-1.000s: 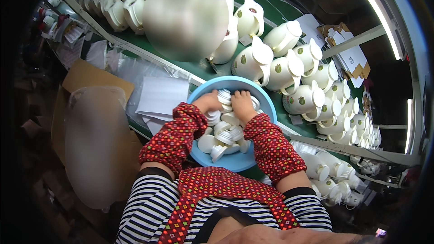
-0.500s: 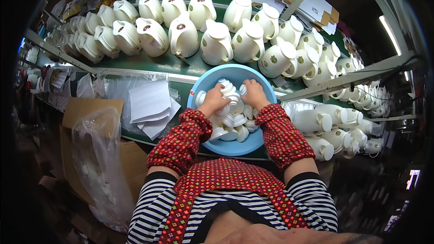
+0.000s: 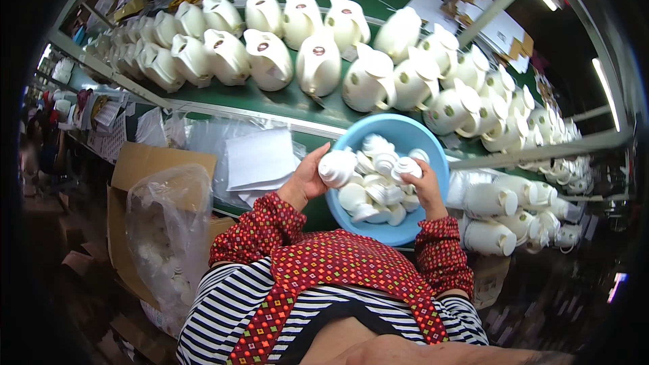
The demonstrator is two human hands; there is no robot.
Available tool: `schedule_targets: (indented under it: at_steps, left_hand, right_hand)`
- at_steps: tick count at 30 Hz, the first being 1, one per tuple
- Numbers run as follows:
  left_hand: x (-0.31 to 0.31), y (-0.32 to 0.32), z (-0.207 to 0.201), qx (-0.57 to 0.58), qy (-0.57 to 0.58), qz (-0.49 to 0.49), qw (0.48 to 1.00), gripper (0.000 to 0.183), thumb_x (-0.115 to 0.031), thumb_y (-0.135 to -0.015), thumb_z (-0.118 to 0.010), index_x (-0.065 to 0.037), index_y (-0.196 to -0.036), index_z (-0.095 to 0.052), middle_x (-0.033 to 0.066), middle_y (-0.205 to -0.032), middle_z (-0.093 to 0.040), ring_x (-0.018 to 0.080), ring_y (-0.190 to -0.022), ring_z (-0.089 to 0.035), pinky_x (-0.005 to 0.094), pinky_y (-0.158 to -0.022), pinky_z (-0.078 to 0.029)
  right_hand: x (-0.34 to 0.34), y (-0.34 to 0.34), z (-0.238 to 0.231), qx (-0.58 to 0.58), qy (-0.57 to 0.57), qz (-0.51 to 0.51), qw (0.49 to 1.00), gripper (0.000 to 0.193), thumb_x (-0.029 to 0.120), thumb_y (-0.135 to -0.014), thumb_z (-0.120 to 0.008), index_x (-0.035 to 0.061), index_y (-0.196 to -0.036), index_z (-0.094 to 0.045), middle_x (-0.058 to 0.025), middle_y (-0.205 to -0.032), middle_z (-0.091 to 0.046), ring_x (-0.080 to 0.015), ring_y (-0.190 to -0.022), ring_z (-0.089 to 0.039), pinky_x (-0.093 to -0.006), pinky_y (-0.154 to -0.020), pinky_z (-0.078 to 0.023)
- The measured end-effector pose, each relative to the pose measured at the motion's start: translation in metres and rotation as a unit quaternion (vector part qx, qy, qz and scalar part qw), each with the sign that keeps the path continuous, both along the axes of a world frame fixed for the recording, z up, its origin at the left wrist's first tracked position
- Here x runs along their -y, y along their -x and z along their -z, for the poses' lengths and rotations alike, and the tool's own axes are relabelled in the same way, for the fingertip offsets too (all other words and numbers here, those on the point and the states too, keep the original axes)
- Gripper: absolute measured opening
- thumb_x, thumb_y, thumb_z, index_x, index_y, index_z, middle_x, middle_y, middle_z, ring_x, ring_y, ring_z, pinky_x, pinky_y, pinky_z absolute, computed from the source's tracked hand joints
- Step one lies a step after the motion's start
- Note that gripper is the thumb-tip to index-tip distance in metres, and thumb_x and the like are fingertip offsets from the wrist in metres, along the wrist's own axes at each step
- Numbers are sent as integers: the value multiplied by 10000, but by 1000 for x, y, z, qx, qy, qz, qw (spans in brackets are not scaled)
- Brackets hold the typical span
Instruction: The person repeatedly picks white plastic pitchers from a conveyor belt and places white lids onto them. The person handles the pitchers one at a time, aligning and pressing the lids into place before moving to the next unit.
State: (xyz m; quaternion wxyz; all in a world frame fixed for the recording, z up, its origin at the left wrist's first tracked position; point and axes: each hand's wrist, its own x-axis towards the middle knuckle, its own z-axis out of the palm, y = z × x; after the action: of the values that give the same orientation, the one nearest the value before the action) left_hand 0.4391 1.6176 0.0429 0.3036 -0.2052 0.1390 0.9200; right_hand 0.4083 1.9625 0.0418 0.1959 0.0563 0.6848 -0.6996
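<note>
Left hand [image 3: 307, 177]: half-curled, gripping a white lid [image 3: 336, 168] at the basin's [image 3: 388, 232] left rim.
Right hand [image 3: 426, 186]: thumb and fingers pinching 1 stepped lid [image 3: 405, 168] above the pile [image 3: 384, 194].
Pile: smooth, round white lids inside the basin.
Basin: round, blue.
Jugs [image 3: 369, 80]: cream, glossy.

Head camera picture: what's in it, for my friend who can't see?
A person's left hand and right hand hold white ridged pieces at a blue basin of similar loose pieces. Behind it, cream jugs line a green worktable, and an open cardboard box stands at the left.
</note>
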Motion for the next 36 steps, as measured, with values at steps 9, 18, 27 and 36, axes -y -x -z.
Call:
schedule_targets:
  at_steps: [9, 18, 27, 36]
  left_hand:
    - [191, 85, -40, -191, 226, -124, 947, 291, -141, -994, -670, 14, -1238, -638, 117, -1166, -724, 221, -1060, -719, 402, -952, -597]
    - [270, 244, -34, -526, 816, -132, 197, 507, -170, -938, -735, -104, -1424, -607, 128, -1429, -627, 338, -1345, -568, 451, -1138, -443]
    - [240, 214, -34, -478, 851, -49, 213, 665, -238, -934, -706, -75, -1531, -464, 198, -1634, -367, 378, -1536, -318, 616, -1250, -170]
    - [193, 221, -45, -493, 804, -75, 325, 520, -91, -914, -687, -48, -1419, -568, 215, -1589, -423, 394, -1528, -340, 573, -1261, -192]
  right_hand:
    - [82, 19, 29, -160, -423, -111, 885, 633, 326, -671, -918, 80, -1219, -719, -289, -1455, -511, -435, -1327, -526, -465, -1132, -433]
    - [117, 31, 10, 21, -412, -128, 902, 623, 346, -706, -920, -20, -1171, -726, -204, -1258, -648, -335, -1184, -629, -404, -1055, -477]
    - [150, 90, -77, -212, -222, -81, 948, 645, 245, -715, -888, 1, -1260, -643, -168, -1349, -587, -311, -1303, -558, -408, -1116, -431]
    - [300, 237, -70, -502, -249, -179, 809, 632, 298, -639, -926, 53, -1168, -683, -207, -1402, -535, -412, -1365, -465, -509, -1151, -378]
